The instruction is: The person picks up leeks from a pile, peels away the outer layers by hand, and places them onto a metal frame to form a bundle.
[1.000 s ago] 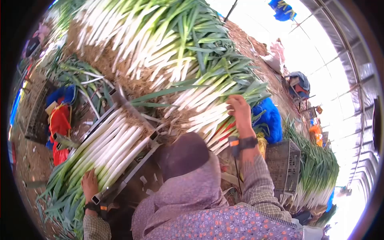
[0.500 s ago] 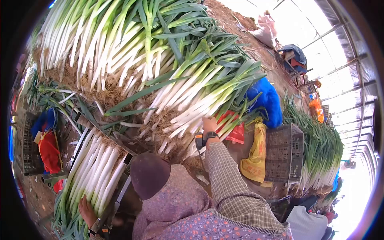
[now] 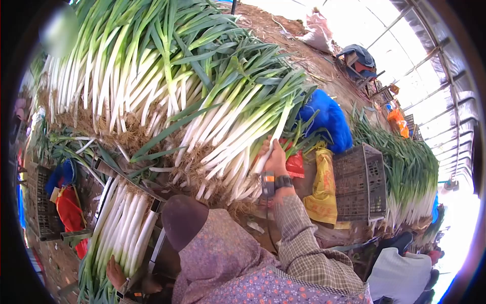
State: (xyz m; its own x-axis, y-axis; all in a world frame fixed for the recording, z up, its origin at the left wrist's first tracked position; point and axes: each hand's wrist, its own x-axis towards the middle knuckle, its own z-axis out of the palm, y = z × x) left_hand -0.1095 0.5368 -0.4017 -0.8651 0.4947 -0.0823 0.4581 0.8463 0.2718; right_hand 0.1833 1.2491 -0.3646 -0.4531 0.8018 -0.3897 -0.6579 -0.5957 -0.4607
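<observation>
My right hand (image 3: 274, 158) is closed around the white stalk of a leek (image 3: 281, 124), at the near right end of a large heap of leeks (image 3: 223, 137) with rooty ends. At the lower left, my left hand (image 3: 116, 273) lies with fingers stretched over a bundle of leeks (image 3: 124, 223). That bundle sits in a metal frame (image 3: 132, 178), white ends up against its far plate and green leaves toward me. Both wrists wear dark straps. A dark cap and a patterned garment cover the bottom middle of the view.
Right of the heap lie a blue net bag (image 3: 326, 120), a red bag (image 3: 295, 165) and a yellow sack (image 3: 322, 187). A dark plastic crate (image 3: 357, 185) stands beside more leeks (image 3: 400, 172). At left are another crate (image 3: 44, 202) and a red cloth (image 3: 70, 207). A person's grey garment (image 3: 400, 276) shows lower right.
My right hand has closed round a leek at the heap's edge, and that leek now stands out from the others. My left hand has shifted slightly down over the bundle. The view has shifted a little.
</observation>
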